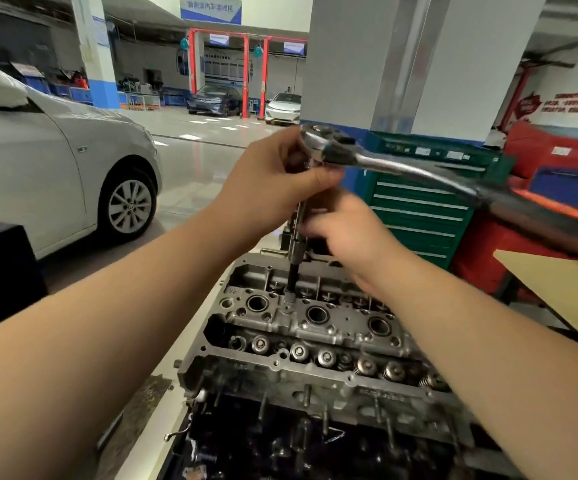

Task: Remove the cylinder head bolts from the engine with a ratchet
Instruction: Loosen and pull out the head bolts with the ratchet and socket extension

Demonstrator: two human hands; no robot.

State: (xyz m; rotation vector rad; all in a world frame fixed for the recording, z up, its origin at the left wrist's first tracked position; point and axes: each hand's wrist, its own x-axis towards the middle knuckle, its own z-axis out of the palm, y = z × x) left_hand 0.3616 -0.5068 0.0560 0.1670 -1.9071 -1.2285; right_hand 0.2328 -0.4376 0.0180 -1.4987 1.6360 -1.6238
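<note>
A bare aluminium cylinder head (pixel 315 341) sits on the engine in front of me, with spark plug wells and valve springs showing. A chrome ratchet (pixel 367 157) stands high above it, its handle running off to the right. A long extension bar (pixel 294 271) drops from the ratchet head to a socket seated on a bolt (pixel 288 303) near the head's middle. My left hand (pixel 273 188) grips the top of the extension just under the ratchet head. My right hand (pixel 346 230) is curled round the extension lower down. The bolt itself is hidden by the socket.
A silver car (pixel 55 161) stands to the left. A green tool cabinet (pixel 426 202) and a red cabinet (pixel 540 188) stand behind the engine at right. A tan board (pixel 564 285) juts in from the right. A black box (pixel 0 268) sits at left.
</note>
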